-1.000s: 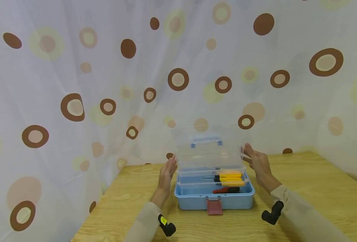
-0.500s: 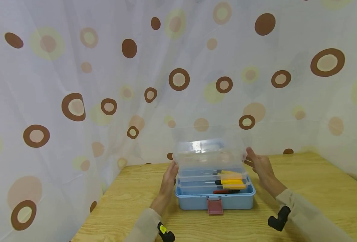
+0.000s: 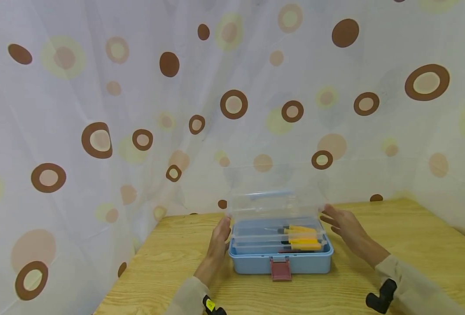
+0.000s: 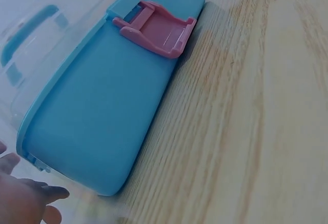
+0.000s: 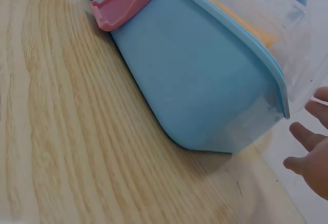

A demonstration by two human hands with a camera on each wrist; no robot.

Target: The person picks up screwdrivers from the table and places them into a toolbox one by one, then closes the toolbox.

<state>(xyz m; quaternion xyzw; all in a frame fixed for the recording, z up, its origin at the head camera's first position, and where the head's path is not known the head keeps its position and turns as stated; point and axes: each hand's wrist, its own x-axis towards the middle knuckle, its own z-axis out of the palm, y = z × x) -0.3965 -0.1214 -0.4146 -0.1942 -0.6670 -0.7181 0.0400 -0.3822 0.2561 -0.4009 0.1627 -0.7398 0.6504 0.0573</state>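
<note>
A light-blue toolbox (image 3: 252, 264) stands on the table with its clear lid (image 3: 273, 173) raised at the back. Clear trays (image 3: 252, 236) sit low over the blue base, carrying several yellow-handled screwdrivers (image 3: 305, 246). Only a thin strip of a red tool (image 3: 289, 251) shows beneath them. Along the box's left side my left hand (image 3: 216, 243) is upright, fingertips close to the clear plastic; contact cannot be made out. At the right side my right hand (image 3: 348, 229) has its fingers spread and extended near the tray's end. Both hands look free of any grip.
A pink latch (image 3: 281, 270) hangs down at the box's front. The blue carrying handle (image 4: 28, 32) is on the clear lid. Wooden tabletop (image 3: 397, 245) extends around the box, and a dotted curtain (image 3: 256, 78) hangs behind it.
The clear trays have sunk into the base with the yellow screwdrivers, covering most of the red tool. Both hands have come down alongside, and my right wrist has swung outward to the right.
</note>
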